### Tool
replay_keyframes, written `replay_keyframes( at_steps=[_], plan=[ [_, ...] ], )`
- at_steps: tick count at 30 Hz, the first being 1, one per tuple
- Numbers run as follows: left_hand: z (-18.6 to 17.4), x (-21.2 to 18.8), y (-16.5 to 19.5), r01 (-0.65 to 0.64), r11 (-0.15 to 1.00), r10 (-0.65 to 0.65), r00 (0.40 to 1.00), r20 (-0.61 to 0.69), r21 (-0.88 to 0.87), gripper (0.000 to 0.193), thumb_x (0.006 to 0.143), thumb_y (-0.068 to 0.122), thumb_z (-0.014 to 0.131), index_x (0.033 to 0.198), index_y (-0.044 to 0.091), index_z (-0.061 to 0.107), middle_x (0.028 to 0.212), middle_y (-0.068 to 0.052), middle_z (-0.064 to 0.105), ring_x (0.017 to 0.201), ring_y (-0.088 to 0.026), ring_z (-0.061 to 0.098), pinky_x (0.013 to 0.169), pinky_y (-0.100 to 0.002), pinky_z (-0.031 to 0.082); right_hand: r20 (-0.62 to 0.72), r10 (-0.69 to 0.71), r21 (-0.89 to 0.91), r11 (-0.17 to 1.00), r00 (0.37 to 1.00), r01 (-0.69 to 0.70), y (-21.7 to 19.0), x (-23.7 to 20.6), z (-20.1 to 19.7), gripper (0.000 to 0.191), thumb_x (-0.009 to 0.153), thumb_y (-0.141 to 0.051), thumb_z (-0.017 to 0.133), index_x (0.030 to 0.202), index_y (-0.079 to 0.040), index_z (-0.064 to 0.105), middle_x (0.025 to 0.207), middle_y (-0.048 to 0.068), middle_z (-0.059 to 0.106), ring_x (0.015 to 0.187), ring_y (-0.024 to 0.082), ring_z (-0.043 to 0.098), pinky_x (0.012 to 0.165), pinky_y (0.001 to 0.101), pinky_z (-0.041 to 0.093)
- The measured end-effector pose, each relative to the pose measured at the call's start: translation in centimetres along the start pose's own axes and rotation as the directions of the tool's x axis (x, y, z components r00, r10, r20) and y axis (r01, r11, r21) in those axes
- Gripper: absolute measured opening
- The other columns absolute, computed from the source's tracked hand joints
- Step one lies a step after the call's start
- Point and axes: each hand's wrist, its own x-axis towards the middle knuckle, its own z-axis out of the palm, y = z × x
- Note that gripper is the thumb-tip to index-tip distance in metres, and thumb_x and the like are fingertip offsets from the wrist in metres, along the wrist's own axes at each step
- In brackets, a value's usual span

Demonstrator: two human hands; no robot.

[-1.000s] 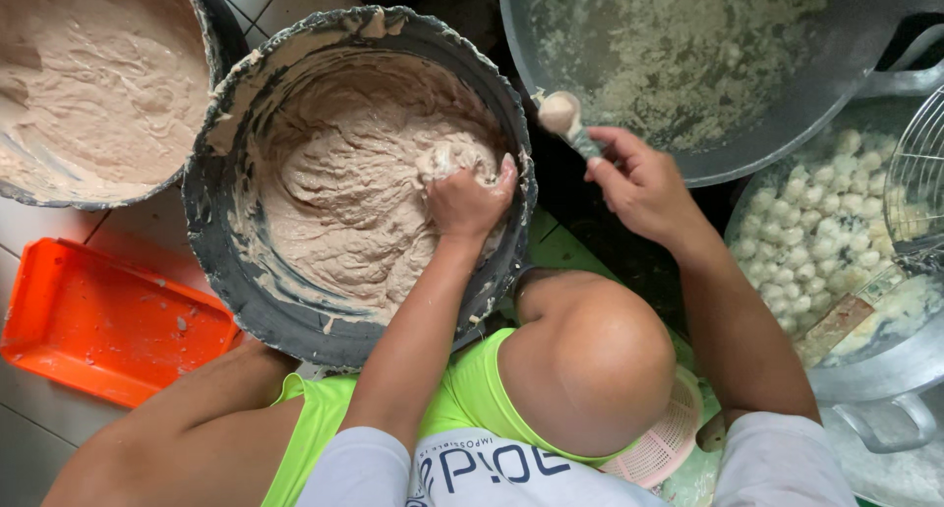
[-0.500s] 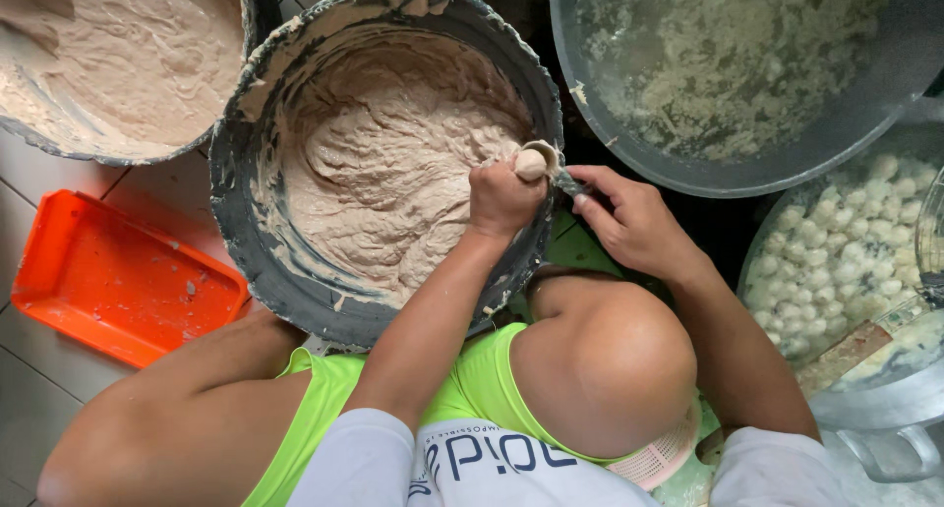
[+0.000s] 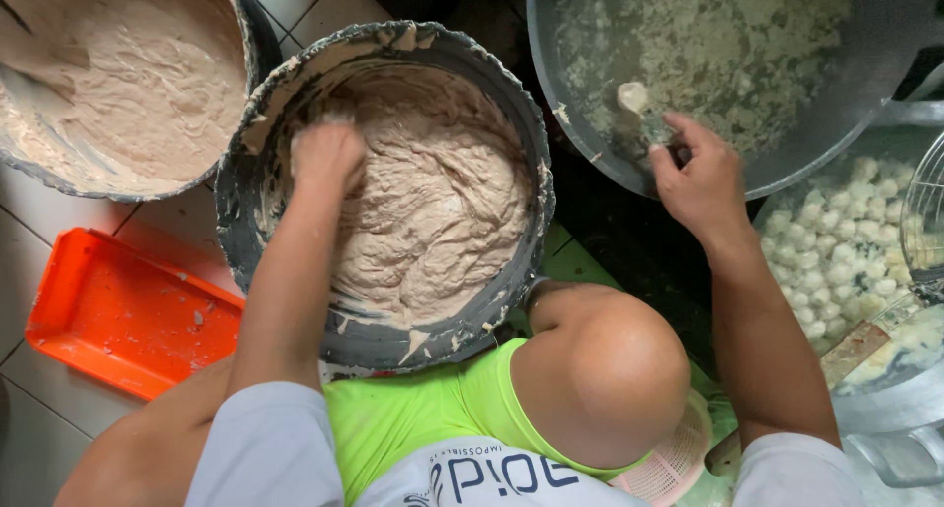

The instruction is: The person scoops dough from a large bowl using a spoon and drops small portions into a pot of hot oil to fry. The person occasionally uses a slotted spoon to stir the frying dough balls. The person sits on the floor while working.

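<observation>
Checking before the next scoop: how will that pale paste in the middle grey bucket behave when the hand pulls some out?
The paste looks thick and sticky: it holds ridges and smears cling to the bucket wall. A scoop would probably stay soft and shapeless, sagging in the left hand. The nearly full bucket is likely heavy and hard to push.

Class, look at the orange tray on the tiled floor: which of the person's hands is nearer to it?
Left. The left hand is pressed into the paste in the grey bucket, right beside the orange tray. The right hand holds a spoon over the big pan, far across.
</observation>
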Motion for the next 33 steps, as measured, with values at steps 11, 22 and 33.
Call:
replay_keyframes(
  at_steps=[11, 22, 33],
  plan=[
    [6.8, -16.1, 2.9, 0.392, 0.868, -0.223, 0.857, 0.465, -0.305, 0.069, 0.087, 0.057, 0.056, 0.115, -0.005, 0.07, 0.112, -0.033, 0.07, 0.108, -0.044, 0.068, 0.098, -0.048, 0.053, -0.062, 0.011, -0.219, 0.975, 0.998, -0.024, 2.0, 0.3, -0.3, 0.039, 0.096, -0.021, 0.071, 0.131, -0.003, 0.069, 0.115, 0.022, 0.071, 0.103, 0.041, 0.067, 0.088, 0.0483, 0.052],
    [-0.1, -9.2, 15.4, 0.017, 0.637, -0.04, 0.999, -0.011, -0.771, 0.051, 0.101, 0.042, 0.061, 0.076, -0.001, 0.075, 0.063, -0.024, 0.067, 0.059, -0.039, 0.068, 0.061, -0.049, 0.053, 0.076, 0.19, 0.181, 0.963, 0.979, -0.201, -2.9, -1.1, 0.3, 0.034, 0.103, -0.016, 0.062, 0.134, -0.002, 0.061, 0.096, 0.014, 0.073, 0.075, 0.018, 0.069, 0.068, 0.0316, 0.053],
    [-2.5, -7.1, 20.1, -0.442, 0.559, -0.074, 0.816, -0.573, -0.702, 0.03, 0.083, 0.031, 0.081, 0.077, 0.004, 0.071, 0.067, -0.019, 0.067, 0.063, -0.039, 0.07, 0.061, -0.046, 0.057, 0.358, -0.252, 0.343, 0.931, 0.899, 0.125, -8.0, -4.4, 1.4, 0.034, 0.104, -0.012, 0.058, 0.136, -0.003, 0.061, 0.098, 0.001, 0.071, 0.085, 0.004, 0.066, 0.075, 0.0226, 0.053]
  ],
)
